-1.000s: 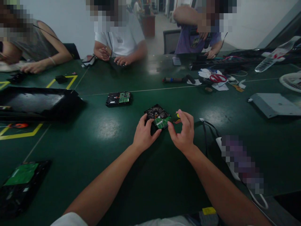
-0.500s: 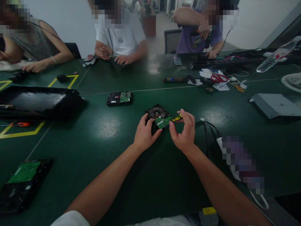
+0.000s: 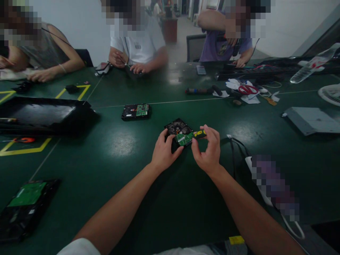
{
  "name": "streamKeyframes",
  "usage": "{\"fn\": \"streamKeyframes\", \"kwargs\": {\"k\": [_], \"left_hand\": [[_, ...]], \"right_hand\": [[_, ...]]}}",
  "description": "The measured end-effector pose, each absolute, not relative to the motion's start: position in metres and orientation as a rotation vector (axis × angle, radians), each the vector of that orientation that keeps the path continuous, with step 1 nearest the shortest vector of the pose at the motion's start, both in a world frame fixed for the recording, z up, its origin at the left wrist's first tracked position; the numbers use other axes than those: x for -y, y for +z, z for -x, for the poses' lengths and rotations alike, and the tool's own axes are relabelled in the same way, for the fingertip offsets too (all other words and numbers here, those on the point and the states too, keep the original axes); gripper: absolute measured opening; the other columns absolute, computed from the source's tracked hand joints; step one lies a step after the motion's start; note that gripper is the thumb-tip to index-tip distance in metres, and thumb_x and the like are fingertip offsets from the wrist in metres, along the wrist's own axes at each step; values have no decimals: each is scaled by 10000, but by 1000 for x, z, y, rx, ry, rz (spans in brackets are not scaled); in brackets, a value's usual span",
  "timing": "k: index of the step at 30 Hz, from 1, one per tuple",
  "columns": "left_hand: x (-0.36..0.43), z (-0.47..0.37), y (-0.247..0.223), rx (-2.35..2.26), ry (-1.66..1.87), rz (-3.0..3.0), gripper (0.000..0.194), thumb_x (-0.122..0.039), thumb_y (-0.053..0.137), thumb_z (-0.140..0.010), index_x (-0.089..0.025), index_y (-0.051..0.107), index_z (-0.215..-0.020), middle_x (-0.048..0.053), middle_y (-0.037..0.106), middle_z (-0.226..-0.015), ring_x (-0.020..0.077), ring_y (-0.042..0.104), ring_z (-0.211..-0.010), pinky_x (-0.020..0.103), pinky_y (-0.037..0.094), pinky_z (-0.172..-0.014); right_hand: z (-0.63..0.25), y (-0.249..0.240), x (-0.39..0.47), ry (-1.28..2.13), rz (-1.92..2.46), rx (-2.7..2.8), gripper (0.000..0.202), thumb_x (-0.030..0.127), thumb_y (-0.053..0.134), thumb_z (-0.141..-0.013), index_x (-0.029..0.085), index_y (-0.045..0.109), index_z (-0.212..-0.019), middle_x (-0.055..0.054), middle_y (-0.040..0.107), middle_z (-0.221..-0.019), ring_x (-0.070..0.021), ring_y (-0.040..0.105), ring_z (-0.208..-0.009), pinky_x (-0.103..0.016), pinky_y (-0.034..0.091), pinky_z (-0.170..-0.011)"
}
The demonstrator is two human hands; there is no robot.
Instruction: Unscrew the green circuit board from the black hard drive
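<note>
A black hard drive with a green circuit board (image 3: 178, 127) lies on the dark green table in the middle of the view. My left hand (image 3: 165, 149) grips its left and near edges between fingers and thumb. On the right, my right hand (image 3: 208, 148) holds a yellow and black screwdriver (image 3: 199, 134) by its handle, tilted low over the right side of the board. The screwdriver's tip is too small to make out. Behind and to the left lies a second hard drive (image 3: 136, 111), touched by neither hand.
Another drive (image 3: 29, 209) lies at the near left, below a large black casing (image 3: 45, 115). A grey metal box (image 3: 312, 119) and a white fan (image 3: 330, 94) are at the right. Scissors (image 3: 248, 89) lie farther back. Three people sit across the table (image 3: 127, 191).
The screwdriver handle has turned slightly, showing more yellow. Both hands keep nearly the same place, and the whole view has shifted a little.
</note>
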State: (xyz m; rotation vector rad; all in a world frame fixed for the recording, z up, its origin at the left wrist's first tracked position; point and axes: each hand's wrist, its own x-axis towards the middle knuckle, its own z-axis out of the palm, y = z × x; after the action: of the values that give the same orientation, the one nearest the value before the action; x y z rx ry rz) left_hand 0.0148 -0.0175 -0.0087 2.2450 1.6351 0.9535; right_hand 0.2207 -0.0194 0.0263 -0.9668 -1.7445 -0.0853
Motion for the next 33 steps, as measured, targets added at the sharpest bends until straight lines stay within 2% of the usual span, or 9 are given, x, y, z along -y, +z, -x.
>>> {"fn": "streamKeyframes", "kwargs": {"k": [4,10,14,19,26,33], "left_hand": [[17,-15,-8,-1634,949,-2247,556,-489,736,-908,-230,557,-1367,189,390,-1596,390,421,-1504,597,448,-1192],[19,-15,-6,-1632,945,-2240,541,-492,719,-921,-229,557,-1365,188,389,-1598,390,411,-1512,600,445,-1192],[19,-15,-6,-1637,936,-2239,545,-490,719,-922,-225,558,-1370,191,398,-1592,393,409,-1512,599,445,-1190],[19,-15,-7,-1642,919,-2237,553,-494,721,-922,-205,561,-1366,203,389,-1596,391,402,-1516,578,442,-1198],[18,-15,-9,-1637,939,-2249,559,-503,717,-922,-227,553,-1380,191,388,-1598,396,411,-1509,595,451,-1188],[18,-14,-8,-1628,957,-2267,557,-492,725,-919,-222,549,-1374,198,394,-1588,401,414,-1504,606,457,-1176]], "right_hand": [[-220,23,18,-27,950,1729,782,157,617,-969,318,239,-1634,-152,528,-1424,-274,637,-1185,-418,699,-753],[-222,24,18,-88,970,1739,774,199,669,-957,337,290,-1617,-125,554,-1369,-269,606,-1198,-389,691,-739],[-222,26,19,-109,969,1750,773,188,673,-953,322,299,-1617,-134,569,-1375,-281,608,-1217,-412,692,-771],[-222,21,17,-26,935,1751,789,150,617,-969,307,240,-1644,-156,536,-1456,-278,662,-1179,-449,695,-811],[-223,22,17,-110,958,1743,811,172,706,-939,343,310,-1626,-129,574,-1358,-281,608,-1210,-396,690,-759],[-224,22,17,-63,943,1757,784,165,636,-974,306,265,-1650,-144,585,-1430,-290,660,-1203,-518,659,-940]]}}
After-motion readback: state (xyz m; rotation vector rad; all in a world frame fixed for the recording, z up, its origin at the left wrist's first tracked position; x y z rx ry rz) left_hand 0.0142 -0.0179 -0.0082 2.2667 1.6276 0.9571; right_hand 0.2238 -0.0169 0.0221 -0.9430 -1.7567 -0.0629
